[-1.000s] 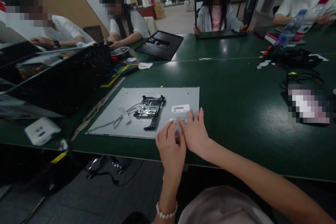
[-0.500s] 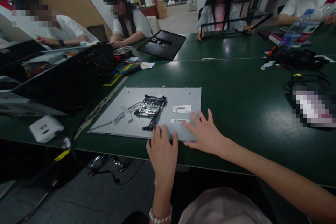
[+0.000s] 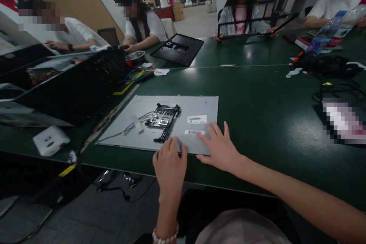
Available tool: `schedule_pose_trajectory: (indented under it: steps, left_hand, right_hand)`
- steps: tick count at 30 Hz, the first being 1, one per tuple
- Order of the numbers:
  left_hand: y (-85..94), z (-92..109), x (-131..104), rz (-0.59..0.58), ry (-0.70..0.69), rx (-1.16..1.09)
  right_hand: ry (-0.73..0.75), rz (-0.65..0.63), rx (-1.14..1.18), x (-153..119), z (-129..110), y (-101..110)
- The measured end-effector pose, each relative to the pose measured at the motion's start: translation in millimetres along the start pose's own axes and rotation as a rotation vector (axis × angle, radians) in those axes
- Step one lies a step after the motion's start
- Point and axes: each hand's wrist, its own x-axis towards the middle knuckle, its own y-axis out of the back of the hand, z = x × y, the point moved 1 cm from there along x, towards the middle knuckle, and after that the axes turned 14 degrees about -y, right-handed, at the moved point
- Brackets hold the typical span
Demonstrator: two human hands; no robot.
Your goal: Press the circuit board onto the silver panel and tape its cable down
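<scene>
A flat grey metal panel, like the back of a display [image 3: 185, 103], lies near the front edge of the green table. On it sits a black bracket with a bare circuit board [image 3: 162, 120]. Thin grey cables run from the board to the left, held by a strip of tape [image 3: 136, 124]. Two white labels [image 3: 196, 119] are stuck on the panel's right part. My left hand [image 3: 170, 166] rests at the panel's front edge, just below the bracket, fingers apart and slightly bent. Over the front right corner my right hand [image 3: 222, 146] is spread, its fingertips by the labels.
At the left stand an open black computer case [image 3: 71, 87] and a small white box [image 3: 50, 141]. A black plastic cover [image 3: 178, 48] lies further back. Bottles [image 3: 328, 32], dark cables [image 3: 328, 65] and a phone-like object [image 3: 343, 120] are at the right. People sit opposite; one holds a black frame [image 3: 248, 36].
My left hand has shifted a little left along the panel's front edge, its fingers more bent. My right hand has moved slightly left and down. The panel and the board stay in place.
</scene>
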Motion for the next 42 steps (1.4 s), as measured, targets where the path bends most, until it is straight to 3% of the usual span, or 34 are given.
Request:
schedule_pose_trajectory:
  steps: [5,11,13,19,22,25,29,33,35,38,42]
  left_hand:
    - [4.0,-43,21,0.062,0.121,0.153]
    - [-5.6,-84,54,-0.311,-0.082,0.206]
    - [-9.0,-96,72,-0.382,-0.144,0.169]
    - [-23.9,-129,130,-0.404,-0.155,0.103]
    - [-29.3,-135,144,-0.402,-0.117,0.111]
    - [-30.2,-132,143,-0.392,-0.158,0.109]
    - [-25.6,-119,124,-0.377,-0.22,0.098]
    - [-15.4,-116,109,-0.288,-0.218,0.084]
    - [-10.1,-128,108,-0.21,-0.159,0.07]
    - [-4.9,-162,110,-0.104,-0.052,0.07]
    - [-7.3,-199,107,-0.216,-0.145,0.046]
  right_hand:
    - [0.0,-0.051,0.046,0,1,-3]
    - [-0.01,-0.141,0.102,2,2,-4]
    - [-0.009,-0.138,0.109,2,3,-3]
    - [-0.011,-0.148,0.112,1,4,-1]
    - [-0.01,-0.155,0.115,1,4,0]
    - [-0.013,-0.146,0.115,1,4,0]
    - [-0.01,-0.135,0.112,1,3,-1]
    - [-0.014,-0.164,0.106,1,3,1]
    - [-0.014,-0.171,0.103,1,4,2]
    - [-0.008,-0.168,0.108,0,4,2]
    - [-0.002,-0.183,0.117,0,5,0]
